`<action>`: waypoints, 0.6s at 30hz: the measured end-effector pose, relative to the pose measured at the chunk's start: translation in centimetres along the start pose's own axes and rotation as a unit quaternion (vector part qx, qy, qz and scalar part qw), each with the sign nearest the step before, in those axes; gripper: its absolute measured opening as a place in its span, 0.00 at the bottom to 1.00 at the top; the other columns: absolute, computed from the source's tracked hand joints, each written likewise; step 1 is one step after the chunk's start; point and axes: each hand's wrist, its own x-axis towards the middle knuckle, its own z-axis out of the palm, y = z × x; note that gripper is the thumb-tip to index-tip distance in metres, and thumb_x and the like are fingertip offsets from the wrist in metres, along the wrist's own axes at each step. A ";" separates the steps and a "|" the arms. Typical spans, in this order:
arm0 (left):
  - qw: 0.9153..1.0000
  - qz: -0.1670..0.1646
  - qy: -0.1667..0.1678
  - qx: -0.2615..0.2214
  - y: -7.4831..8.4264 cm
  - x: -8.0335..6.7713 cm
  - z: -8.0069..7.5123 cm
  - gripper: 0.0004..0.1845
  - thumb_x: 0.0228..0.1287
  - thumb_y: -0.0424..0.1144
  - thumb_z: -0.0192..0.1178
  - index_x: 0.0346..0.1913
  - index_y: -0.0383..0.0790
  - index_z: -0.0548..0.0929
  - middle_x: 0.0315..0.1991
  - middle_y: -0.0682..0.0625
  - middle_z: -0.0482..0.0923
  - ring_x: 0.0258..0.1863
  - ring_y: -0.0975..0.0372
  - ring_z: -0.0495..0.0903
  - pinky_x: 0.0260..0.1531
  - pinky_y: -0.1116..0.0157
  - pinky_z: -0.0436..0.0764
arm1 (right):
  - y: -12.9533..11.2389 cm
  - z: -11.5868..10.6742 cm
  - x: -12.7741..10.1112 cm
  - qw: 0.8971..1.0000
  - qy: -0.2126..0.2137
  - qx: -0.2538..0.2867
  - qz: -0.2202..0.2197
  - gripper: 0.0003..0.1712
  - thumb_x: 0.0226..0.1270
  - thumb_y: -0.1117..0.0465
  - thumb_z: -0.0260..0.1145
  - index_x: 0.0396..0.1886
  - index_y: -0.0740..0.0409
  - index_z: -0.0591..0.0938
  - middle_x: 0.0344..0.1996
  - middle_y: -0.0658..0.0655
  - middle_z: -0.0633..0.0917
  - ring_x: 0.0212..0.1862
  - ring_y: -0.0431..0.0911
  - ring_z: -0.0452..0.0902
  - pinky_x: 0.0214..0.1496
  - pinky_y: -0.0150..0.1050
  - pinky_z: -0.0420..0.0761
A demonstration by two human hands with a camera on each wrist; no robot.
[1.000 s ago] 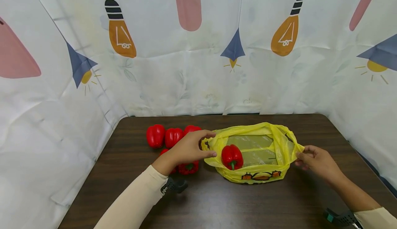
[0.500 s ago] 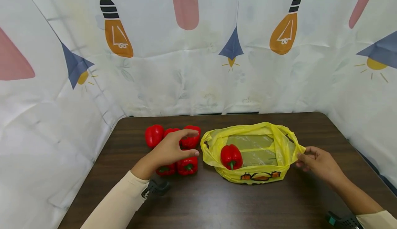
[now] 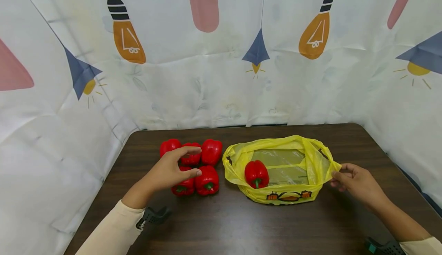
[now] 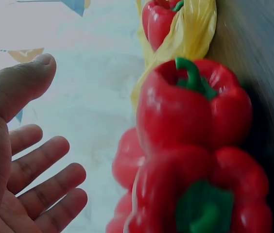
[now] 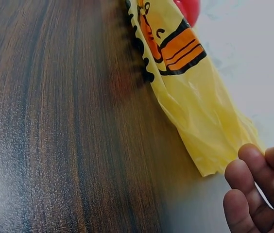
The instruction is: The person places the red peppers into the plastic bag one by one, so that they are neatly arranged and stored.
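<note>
A yellow plastic bag (image 3: 290, 198) lies with its mouth spread toward me, and one red bell pepper (image 3: 256, 173) is inside its left part. My right hand (image 3: 357, 180) pinches the bag's right edge between thumb and finger; in the right wrist view the yellow plastic (image 5: 210, 116) stretches toward those fingertips. To the bag's left, several red bell peppers (image 3: 207, 180) stand in a cluster. Over the cluster's left side hovers my left hand (image 3: 165, 174), thumb and fingers spread apart, holding nothing. In the left wrist view a gap separates that hand (image 4: 30, 160) from the nearest pepper (image 4: 190, 111).
The dark brown wooden table (image 3: 255, 228) carries everything. A white cloth (image 3: 214, 90) printed with lamps and bulbs hangs behind and at both sides. Dark wrist straps (image 3: 153, 214) sit on both wrists.
My left hand has moved left, from beside the bag's opening to over the pepper cluster. The right hand keeps its pinch on the bag, and the pepper inside has stayed put.
</note>
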 end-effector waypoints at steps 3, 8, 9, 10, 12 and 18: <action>1.000 -0.006 0.005 0.000 -0.7 -0.3 -0.4 0.35 0.57 0.51 0.77 0.67 0.48 0.78 0.62 0.53 0.78 0.61 0.49 0.76 0.55 0.42 0.80 | 0.1 -0.1 -0.2 1.000 0.001 0.000 -0.002 0.31 0.80 0.48 0.60 0.63 0.73 0.71 0.38 0.59 0.90 0.38 0.50 0.85 0.37 0.43 0.85; 1.000 -0.001 0.002 -0.007 -1.9 -1.0 -0.8 0.36 0.58 0.50 0.77 0.67 0.45 0.77 0.64 0.51 0.78 0.61 0.46 0.77 0.57 0.43 0.79 | 0.0 -0.1 -0.4 1.000 0.005 -0.002 -0.005 0.32 0.80 0.48 0.60 0.63 0.73 0.71 0.38 0.59 0.90 0.38 0.49 0.86 0.37 0.43 0.85; 1.000 -0.001 0.002 -0.007 -2.1 -1.2 -0.8 0.36 0.58 0.50 0.77 0.67 0.44 0.78 0.64 0.51 0.78 0.61 0.45 0.78 0.57 0.43 0.78 | 0.0 0.0 -0.4 1.000 0.005 -0.003 -0.005 0.32 0.80 0.48 0.60 0.63 0.73 0.71 0.38 0.59 0.90 0.38 0.48 0.86 0.37 0.43 0.85; 1.000 -0.001 0.001 -0.004 -2.3 -1.4 -0.9 0.36 0.58 0.50 0.77 0.67 0.43 0.78 0.64 0.51 0.78 0.60 0.45 0.78 0.57 0.43 0.79 | -0.1 0.0 -0.4 1.000 0.005 -0.003 -0.005 0.32 0.80 0.48 0.60 0.63 0.73 0.71 0.38 0.59 0.90 0.38 0.48 0.86 0.37 0.43 0.85; 1.000 -0.003 -0.001 0.003 -2.7 -1.7 -0.9 0.35 0.58 0.49 0.77 0.67 0.43 0.78 0.63 0.51 0.79 0.59 0.45 0.78 0.57 0.44 0.79 | -0.2 0.1 -0.4 1.000 0.006 -0.004 -0.005 0.31 0.80 0.49 0.60 0.62 0.74 0.71 0.38 0.59 0.90 0.38 0.47 0.86 0.37 0.43 0.86; 1.000 -0.002 0.000 0.015 -3.5 -2.5 -0.8 0.35 0.58 0.50 0.77 0.66 0.42 0.79 0.62 0.48 0.80 0.55 0.47 0.78 0.54 0.44 0.80 | -0.3 0.2 -0.4 1.000 0.013 -0.009 -0.009 0.29 0.81 0.50 0.59 0.61 0.73 0.72 0.38 0.59 0.90 0.38 0.47 0.87 0.37 0.42 0.86</action>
